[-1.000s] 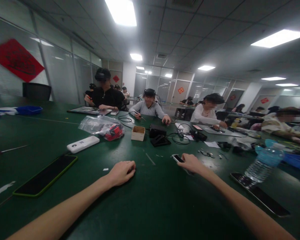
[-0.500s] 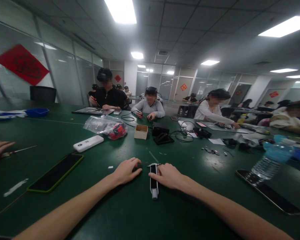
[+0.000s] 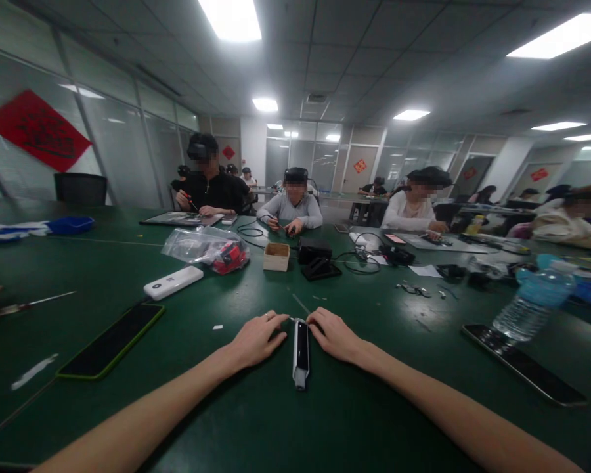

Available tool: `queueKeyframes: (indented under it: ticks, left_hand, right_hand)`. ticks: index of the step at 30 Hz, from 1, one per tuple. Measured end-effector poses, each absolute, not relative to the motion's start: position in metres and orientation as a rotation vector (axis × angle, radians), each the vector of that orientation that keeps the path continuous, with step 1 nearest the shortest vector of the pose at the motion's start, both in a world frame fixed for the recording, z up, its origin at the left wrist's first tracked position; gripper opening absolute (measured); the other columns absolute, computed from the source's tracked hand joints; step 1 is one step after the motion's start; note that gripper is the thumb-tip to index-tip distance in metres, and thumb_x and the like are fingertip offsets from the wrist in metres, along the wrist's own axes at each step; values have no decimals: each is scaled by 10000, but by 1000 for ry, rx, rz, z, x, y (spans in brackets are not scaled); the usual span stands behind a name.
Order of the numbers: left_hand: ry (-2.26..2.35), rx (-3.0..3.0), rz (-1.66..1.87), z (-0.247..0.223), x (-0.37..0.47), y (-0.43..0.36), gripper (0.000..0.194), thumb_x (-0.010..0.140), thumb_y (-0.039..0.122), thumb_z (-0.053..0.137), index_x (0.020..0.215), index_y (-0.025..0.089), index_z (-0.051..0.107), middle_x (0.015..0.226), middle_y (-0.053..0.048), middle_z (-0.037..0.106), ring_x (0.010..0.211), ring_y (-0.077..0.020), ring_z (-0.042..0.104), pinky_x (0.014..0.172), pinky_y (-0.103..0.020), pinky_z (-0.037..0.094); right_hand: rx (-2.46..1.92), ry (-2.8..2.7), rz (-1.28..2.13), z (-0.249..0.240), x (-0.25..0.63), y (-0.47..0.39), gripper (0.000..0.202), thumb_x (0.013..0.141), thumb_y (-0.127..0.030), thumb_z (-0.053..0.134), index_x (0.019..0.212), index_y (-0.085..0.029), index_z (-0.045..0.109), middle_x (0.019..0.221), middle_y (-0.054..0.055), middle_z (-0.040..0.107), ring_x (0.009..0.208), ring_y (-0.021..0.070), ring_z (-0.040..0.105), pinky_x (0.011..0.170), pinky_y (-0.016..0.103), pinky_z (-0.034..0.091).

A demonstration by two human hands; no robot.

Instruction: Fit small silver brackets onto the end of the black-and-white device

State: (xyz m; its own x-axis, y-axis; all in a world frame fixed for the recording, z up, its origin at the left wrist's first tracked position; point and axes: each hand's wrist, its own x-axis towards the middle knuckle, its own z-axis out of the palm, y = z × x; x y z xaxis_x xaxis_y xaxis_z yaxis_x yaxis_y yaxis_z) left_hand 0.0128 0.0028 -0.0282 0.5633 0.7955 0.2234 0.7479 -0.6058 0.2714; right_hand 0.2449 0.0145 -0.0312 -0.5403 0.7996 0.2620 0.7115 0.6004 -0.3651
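Observation:
A slim white device with a black face [image 3: 301, 351] lies lengthwise on the green table [image 3: 256, 420] between my hands. My left hand [image 3: 259, 338] is at its left, with the index finger stretched toward a small thin piece at the device's far end; the thumb is apart from that finger. On the other side, my right hand [image 3: 333, 334] rests with bent fingertips beside the far right edge of the device. Whether those fingertips pinch a small part is too small to tell.
A green-edged phone [image 3: 112, 341] and a white power bank [image 3: 173, 283] lie left. Ahead are a plastic bag [image 3: 192, 246], a small box [image 3: 276, 257] and black cases. A bottle [image 3: 534, 302] and dark phone [image 3: 525, 364] stand and lie right. People sit across.
My left hand has moved right, its index finger now reaching the device's far end. My right thumb has come off the device's face, and that hand has drawn to its far edge.

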Motion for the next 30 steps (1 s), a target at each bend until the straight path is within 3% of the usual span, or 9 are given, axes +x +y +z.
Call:
queueKeyframes:
  ticks: [10, 22, 30]
  left_hand:
    - [1335, 2597, 538, -34, 12, 9, 164, 929, 254, 401, 988, 205, 546, 972, -33, 566, 841, -169, 576, 748, -267, 447]
    - [1345, 2579, 539, -33, 13, 11, 177, 931, 247, 377, 941, 198, 546, 942, -35, 569, 827, -169, 570, 738, -268, 444]
    - [1296, 2596, 547, -37, 12, 15, 166, 913, 281, 428, 976, 210, 564, 971, -29, 576, 815, -163, 578, 740, -267, 451]
  right_hand:
    - [-1124, -2392, 320, -30, 239, 7, 193, 920, -257, 427, 972, -175, 594, 959, 60, 562, 858, 161, 539, 764, 312, 483]
    - [-1141, -2411, 168, -31, 239, 5, 142, 895, -223, 474, 891, -158, 600, 892, 63, 592, 834, 171, 532, 763, 328, 464]
    - [-1126, -2424, 201, -32, 239, 6, 155, 898, -251, 483, 949, -166, 601, 930, 56, 598, 864, 166, 535, 773, 319, 453]
